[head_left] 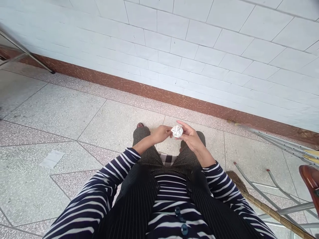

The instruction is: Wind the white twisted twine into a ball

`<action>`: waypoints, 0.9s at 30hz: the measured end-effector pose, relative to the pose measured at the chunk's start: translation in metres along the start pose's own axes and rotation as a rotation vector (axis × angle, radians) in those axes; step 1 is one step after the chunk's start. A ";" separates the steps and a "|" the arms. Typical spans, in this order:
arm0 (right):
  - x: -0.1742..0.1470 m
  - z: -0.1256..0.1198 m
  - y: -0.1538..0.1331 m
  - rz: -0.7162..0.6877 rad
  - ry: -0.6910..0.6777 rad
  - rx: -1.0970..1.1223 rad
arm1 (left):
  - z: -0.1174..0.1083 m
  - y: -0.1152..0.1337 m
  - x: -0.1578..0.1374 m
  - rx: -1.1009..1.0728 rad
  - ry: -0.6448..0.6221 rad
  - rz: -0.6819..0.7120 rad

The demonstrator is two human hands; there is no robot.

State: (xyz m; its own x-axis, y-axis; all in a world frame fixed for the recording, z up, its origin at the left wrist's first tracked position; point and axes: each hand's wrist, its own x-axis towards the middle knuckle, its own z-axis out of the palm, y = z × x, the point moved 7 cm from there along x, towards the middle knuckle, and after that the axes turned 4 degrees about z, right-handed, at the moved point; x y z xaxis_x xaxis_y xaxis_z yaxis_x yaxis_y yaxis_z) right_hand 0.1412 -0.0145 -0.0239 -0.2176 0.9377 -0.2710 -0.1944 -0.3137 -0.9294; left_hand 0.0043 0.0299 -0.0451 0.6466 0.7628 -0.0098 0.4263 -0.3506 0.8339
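— While the person sits, what do the hands hold?
— A white crumpled ball [177, 131], above the knees. The right hand [191, 137] cups it with curled fingers; the left hand [161, 132] pinches its edge.
— Anything nearby?
— A broom [261, 205] lies on the floor [62, 109].

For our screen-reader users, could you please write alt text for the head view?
A seated person's left hand and right hand together hold a small white crumpled paper ball above their knees. Speckled stone floor tiles meet a white tiled wall.
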 end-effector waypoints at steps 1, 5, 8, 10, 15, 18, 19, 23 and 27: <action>0.004 -0.005 -0.001 -0.015 0.054 -0.017 | 0.005 -0.001 -0.003 -0.042 -0.014 -0.028; 0.024 -0.031 0.002 -0.052 0.262 -0.086 | 0.014 0.002 -0.020 -0.056 -0.082 -0.068; 0.031 -0.050 0.009 -0.077 0.392 -0.170 | 0.015 0.009 -0.029 0.060 -0.166 -0.054; 0.031 -0.054 0.015 -0.077 0.443 -0.254 | 0.010 0.019 -0.028 0.162 -0.170 0.031; 0.022 -0.037 0.028 -0.038 0.412 -0.456 | -0.013 0.052 -0.006 0.421 -0.022 0.318; 0.013 -0.021 0.029 -0.016 0.345 -0.484 | -0.020 0.055 0.009 0.488 -0.026 0.394; 0.009 -0.016 0.028 -0.010 0.319 -0.474 | -0.020 0.053 0.013 0.475 -0.033 0.400; -0.001 -0.007 0.023 0.022 0.208 -0.357 | -0.021 0.033 0.022 0.295 -0.019 0.324; -0.003 -0.015 0.018 0.033 0.249 -0.219 | -0.012 0.008 0.018 0.037 -0.021 0.154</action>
State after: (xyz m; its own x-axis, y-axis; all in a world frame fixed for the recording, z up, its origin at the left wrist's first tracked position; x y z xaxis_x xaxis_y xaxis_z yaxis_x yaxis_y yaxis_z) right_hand 0.1527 -0.0205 -0.0435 0.0258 0.9438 -0.3296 0.0250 -0.3302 -0.9436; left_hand 0.0117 0.0470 -0.0324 0.7187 0.6873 0.1048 0.3439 -0.4825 0.8056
